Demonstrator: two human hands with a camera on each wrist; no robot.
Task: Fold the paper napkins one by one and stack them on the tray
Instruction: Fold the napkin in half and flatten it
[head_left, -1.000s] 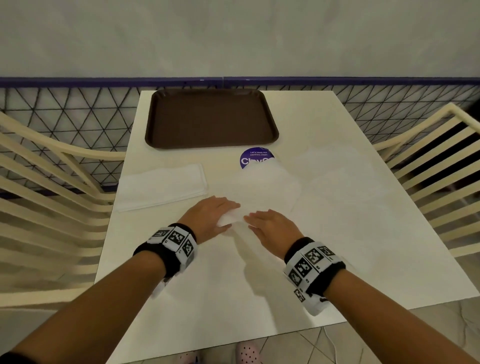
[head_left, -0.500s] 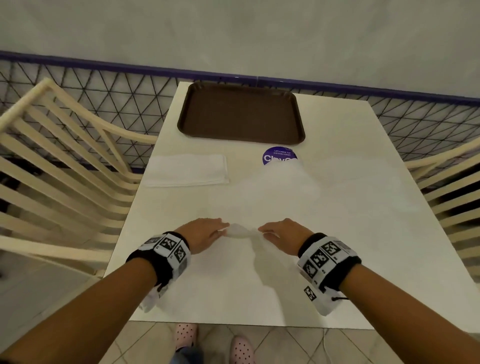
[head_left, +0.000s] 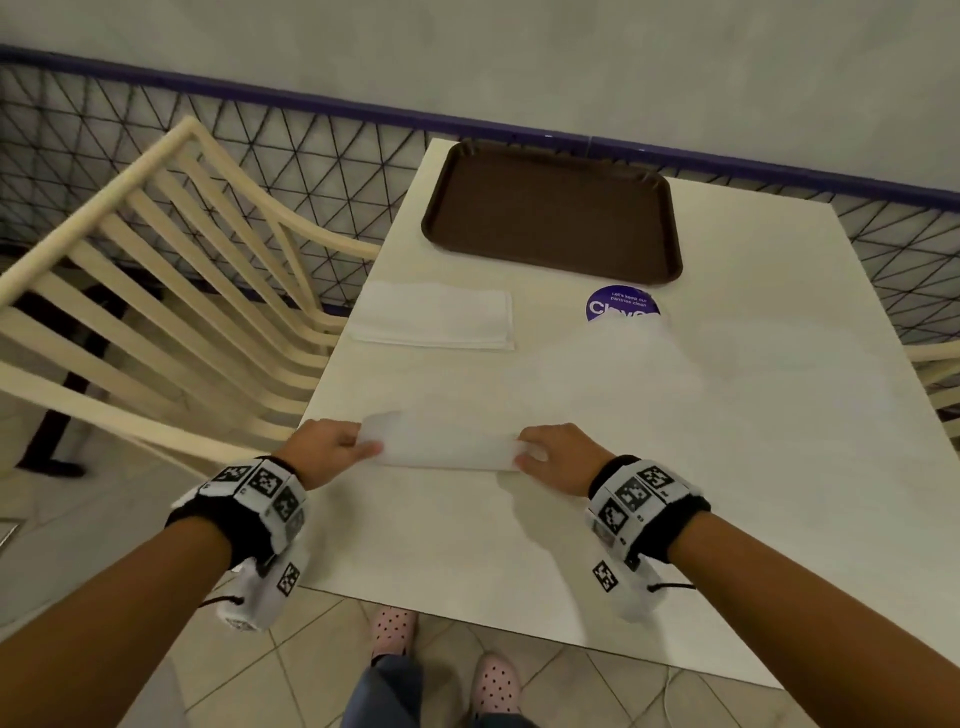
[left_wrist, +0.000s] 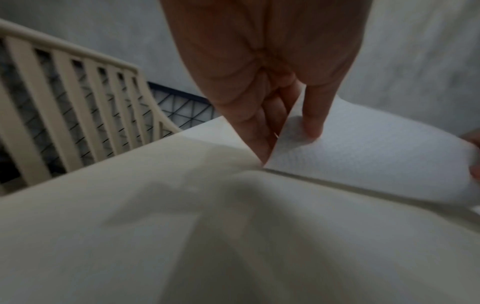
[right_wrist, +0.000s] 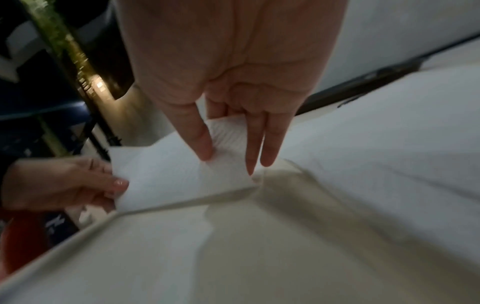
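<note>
I am holding 1 napkin near the table's front edge; left hand and right hand are each pinching an end, lifting its near edge; the tray is sitting bare, so probably none is stacked; wrist views are showing thumbs pressing paper; only the head view is showing the pile.

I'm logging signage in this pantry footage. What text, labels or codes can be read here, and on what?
"Let's keep our pantries clean": small white print on the round purple sticker on the table.
"Clov...": large white word on the same sticker, its end hidden by a napkin.
Wristbands: black-and-white square marker codes only, no words.
Brown tray: no text visible.
</note>
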